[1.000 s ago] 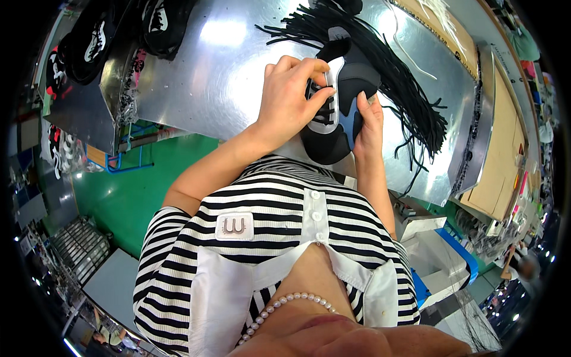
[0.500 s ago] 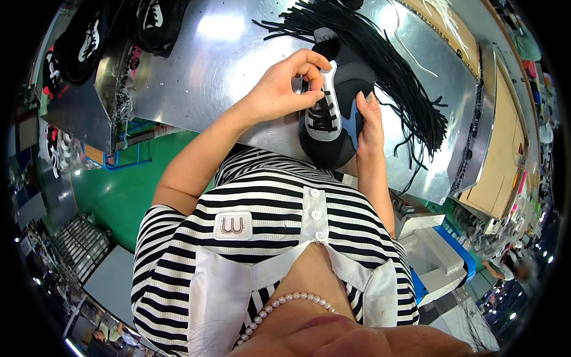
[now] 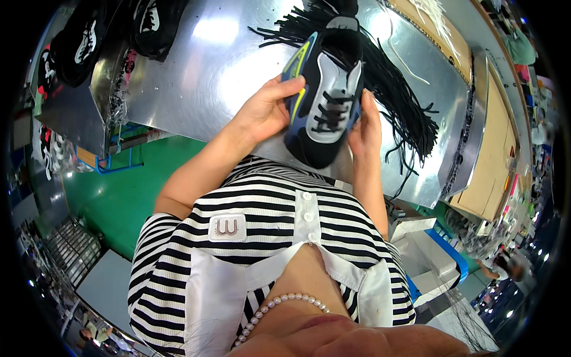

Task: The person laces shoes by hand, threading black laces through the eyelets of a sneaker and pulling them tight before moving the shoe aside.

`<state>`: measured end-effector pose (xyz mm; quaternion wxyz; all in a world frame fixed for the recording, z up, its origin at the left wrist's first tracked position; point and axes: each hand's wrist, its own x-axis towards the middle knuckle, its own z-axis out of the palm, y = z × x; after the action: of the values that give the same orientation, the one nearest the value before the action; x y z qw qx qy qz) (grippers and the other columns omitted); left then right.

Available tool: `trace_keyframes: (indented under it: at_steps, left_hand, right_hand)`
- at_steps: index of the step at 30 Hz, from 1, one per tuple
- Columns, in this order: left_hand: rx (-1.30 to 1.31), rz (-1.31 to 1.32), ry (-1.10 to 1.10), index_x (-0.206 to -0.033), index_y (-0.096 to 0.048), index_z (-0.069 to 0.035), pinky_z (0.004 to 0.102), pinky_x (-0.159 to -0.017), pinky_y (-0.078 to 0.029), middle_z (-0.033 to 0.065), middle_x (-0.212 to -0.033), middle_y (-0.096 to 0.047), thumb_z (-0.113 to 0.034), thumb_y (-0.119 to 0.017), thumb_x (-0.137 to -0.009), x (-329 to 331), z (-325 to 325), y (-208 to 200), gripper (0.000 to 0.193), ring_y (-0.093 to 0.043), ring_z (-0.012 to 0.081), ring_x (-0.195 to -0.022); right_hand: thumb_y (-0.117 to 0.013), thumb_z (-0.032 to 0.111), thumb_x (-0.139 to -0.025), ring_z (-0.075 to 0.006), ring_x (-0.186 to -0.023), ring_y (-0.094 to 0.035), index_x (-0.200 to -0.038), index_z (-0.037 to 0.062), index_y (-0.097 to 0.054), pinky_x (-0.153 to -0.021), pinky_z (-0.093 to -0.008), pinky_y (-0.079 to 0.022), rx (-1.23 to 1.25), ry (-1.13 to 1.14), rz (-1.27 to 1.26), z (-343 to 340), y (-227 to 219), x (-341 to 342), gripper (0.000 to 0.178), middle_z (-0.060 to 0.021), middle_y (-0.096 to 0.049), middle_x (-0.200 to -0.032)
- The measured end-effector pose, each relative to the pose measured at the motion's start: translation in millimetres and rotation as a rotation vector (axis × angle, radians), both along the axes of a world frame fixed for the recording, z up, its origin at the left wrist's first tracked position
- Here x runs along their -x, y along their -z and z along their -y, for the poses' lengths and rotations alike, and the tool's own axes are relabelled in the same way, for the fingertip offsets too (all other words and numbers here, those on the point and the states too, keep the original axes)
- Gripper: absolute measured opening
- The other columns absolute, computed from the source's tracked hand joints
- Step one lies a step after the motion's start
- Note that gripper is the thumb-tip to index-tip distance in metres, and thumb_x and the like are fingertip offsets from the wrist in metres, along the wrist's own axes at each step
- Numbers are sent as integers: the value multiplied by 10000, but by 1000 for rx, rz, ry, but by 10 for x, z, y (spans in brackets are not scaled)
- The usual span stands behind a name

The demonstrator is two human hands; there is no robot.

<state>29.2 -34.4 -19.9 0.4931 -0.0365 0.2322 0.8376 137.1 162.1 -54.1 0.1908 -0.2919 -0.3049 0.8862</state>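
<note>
Between my hands is a black sneaker (image 3: pixel 333 86) with a silver-white lacing panel, blue sides and yellow trim, its toe toward me. A black shoelace (image 3: pixel 328 116) crosses the lower part of the panel. My left hand (image 3: pixel 270 108) is closed on the shoe's left side, thumb on top near the yellow trim. Along the opposite side, my right hand (image 3: pixel 365 132) grips the shoe, some of its fingers hidden beneath. Just beyond the shoe a thick bundle of loose black shoelaces (image 3: pixel 399 89) lies on the metal table.
The shiny metal table (image 3: pixel 178 89) stretches to both sides. More black shoes (image 3: pixel 156 27) stand at the far left. A single white lace (image 3: pixel 399 50) lies at the far right, near brown cardboard (image 3: pixel 493 149). Green floor (image 3: pixel 154 190) shows below the table's left edge.
My left hand has left the lacing and now grips the shoe's left side. The shoe has turned, showing its yellow-trimmed side and its opening.
</note>
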Motion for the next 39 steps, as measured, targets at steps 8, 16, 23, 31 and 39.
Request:
trace_keyframes:
  at_steps: [8,16,23,31,39]
  left_hand:
    - [155,-136,-86,-1206,-598,-38,342,-897,-550,60,-1100,-691,-54,-629,-943,15,-27,-286,265,-673,181,-1003]
    - [196,-307,34,-1372,-461,-4,408,-991,-522,147,-1273,-617,-109,-535,-992,1,208,-240,401,-650,250,-1108]
    - [107,-255,228,-1341,-500,19,376,-973,-539,147,-1252,-637,-151,-675,-921,54,393,-92,486,-658,245,-1106]
    - [584,-723,-266,-1255,-570,44,319,-892,-551,131,-1163,-674,-29,-635,-896,328,779,-550,372,-685,201,-976]
    - [1849,-2098,-259,-1155,-533,89,482,-896,-467,283,-1099,-532,18,-503,-830,905,761,-575,334,-534,451,-1017]
  right_hand:
    - [-745,20,-818,-114,-692,-548,-893,25,-690,-586,-247,-429,-1449,-102,-104,240,-886,114,93,-32,-597,-835]
    - [-743,119,-827,-195,-713,-578,-889,41,-640,-602,-293,-476,-1391,-396,-145,275,-782,157,143,-64,-567,-827]
    - [-724,142,-843,-163,-769,-590,-897,38,-625,-591,-270,-486,-1127,-680,-264,221,-838,-84,153,-51,-570,-849]
    - [-676,43,-863,-168,-788,-623,-1025,57,-669,-660,-257,-497,-1420,-16,225,-271,-295,-792,163,-74,-621,-879]
    - [-768,237,-878,-216,-913,-645,-1127,-15,-604,-760,-327,-569,-1319,449,1191,-472,430,-2952,390,-132,-579,-1120]
